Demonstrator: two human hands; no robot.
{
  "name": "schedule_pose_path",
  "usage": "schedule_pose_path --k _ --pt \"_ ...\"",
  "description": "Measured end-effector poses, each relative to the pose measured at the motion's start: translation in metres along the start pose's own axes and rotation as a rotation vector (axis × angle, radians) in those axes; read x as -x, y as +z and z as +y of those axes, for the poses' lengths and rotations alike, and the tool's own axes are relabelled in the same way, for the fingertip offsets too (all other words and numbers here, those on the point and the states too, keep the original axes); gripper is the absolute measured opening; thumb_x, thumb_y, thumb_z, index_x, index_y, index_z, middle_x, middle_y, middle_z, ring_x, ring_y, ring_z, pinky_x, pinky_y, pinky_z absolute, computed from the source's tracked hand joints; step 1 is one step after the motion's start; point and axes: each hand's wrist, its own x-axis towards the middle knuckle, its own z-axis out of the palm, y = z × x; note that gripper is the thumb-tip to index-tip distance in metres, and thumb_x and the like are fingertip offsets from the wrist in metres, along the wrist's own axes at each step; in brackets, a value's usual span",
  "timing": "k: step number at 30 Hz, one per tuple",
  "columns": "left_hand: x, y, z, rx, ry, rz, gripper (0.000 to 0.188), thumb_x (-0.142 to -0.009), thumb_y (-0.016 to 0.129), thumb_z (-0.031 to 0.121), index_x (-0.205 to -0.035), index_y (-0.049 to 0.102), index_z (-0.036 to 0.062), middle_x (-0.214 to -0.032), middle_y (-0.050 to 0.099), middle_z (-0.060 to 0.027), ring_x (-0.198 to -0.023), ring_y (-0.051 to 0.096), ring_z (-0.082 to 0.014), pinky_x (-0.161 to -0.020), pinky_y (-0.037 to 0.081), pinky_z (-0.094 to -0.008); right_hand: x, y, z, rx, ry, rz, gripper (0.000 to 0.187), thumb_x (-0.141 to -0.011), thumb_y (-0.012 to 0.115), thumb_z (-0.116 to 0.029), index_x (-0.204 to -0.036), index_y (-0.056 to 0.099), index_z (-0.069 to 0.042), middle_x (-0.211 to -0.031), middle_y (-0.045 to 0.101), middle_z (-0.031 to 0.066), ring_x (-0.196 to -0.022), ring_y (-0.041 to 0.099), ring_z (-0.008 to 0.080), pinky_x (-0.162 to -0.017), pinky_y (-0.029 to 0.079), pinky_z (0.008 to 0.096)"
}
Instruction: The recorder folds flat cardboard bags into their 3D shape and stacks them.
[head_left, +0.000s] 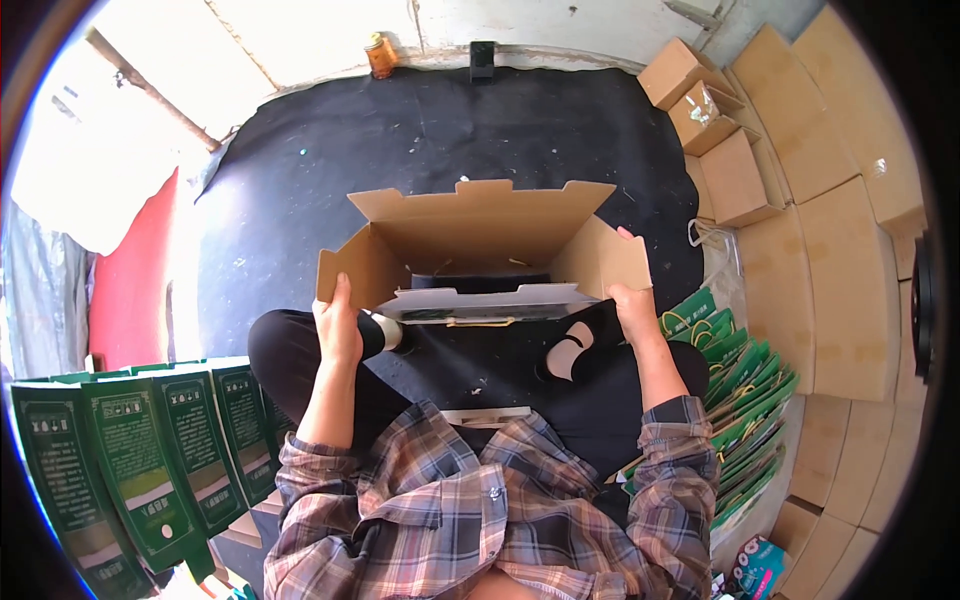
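Observation:
An unfolded cardboard gift box (470, 240) is held in the air between my knees, its brown inside facing up. The flaps stand outward, and a dark gap shows through at its lower end. A short yellow cord (480, 322) runs along the near panel's outer side. My left hand (338, 325) grips the left side flap, thumb on the inner face. On the opposite side flap my right hand (632, 308) is closed, with a fingertip showing past the far edge. Most of the fingers are hidden behind the cardboard.
Green printed boxes (150, 460) stand in a row at my left. Green bags with cord handles (750, 390) lie stacked at my right. Brown cartons (850, 280) line the right side. An orange bottle (380, 55) and a black object (482, 60) stand beyond the black mat (460, 120).

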Motion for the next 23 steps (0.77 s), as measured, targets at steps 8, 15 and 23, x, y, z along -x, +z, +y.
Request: schedule_pose_path --k 8,15,23 --pt "-0.005 0.019 0.045 -0.989 0.451 0.142 0.066 -0.080 0.059 -0.006 -0.139 0.037 0.0132 -0.123 0.052 -0.0087 -0.107 0.055 -0.0233 -0.086 0.048 -0.0351 0.009 0.001 -0.005 -0.083 0.124 -0.022 0.074 -0.068 0.042 0.008 -0.139 0.035 -0.009 -0.130 0.047 0.0079 -0.123 0.044 0.0181 -0.103 0.032 0.0306" --pt "-0.024 0.061 0.037 -1.854 0.790 0.040 0.068 -0.081 0.051 0.000 -0.142 0.032 0.0229 -0.146 0.029 -0.0074 -0.136 0.025 -0.0325 -0.108 0.022 -0.0541 0.019 0.003 -0.009 -0.153 0.138 -0.042 0.073 -0.068 0.042 0.008 -0.139 0.035 -0.007 -0.130 0.047 0.0083 -0.123 0.043 0.0184 -0.104 0.032 0.0307" --pt "-0.042 0.037 0.017 -1.413 1.027 -0.642 0.026 -0.076 0.057 0.002 -0.098 0.065 0.0129 -0.087 0.057 -0.0028 -0.093 0.058 -0.0208 -0.106 0.030 -0.0491 0.016 -0.009 0.000 -0.253 0.208 -0.024 0.074 -0.070 0.043 0.009 -0.141 0.034 -0.009 -0.134 0.045 0.0079 -0.126 0.042 0.0200 -0.106 0.030 0.0316"
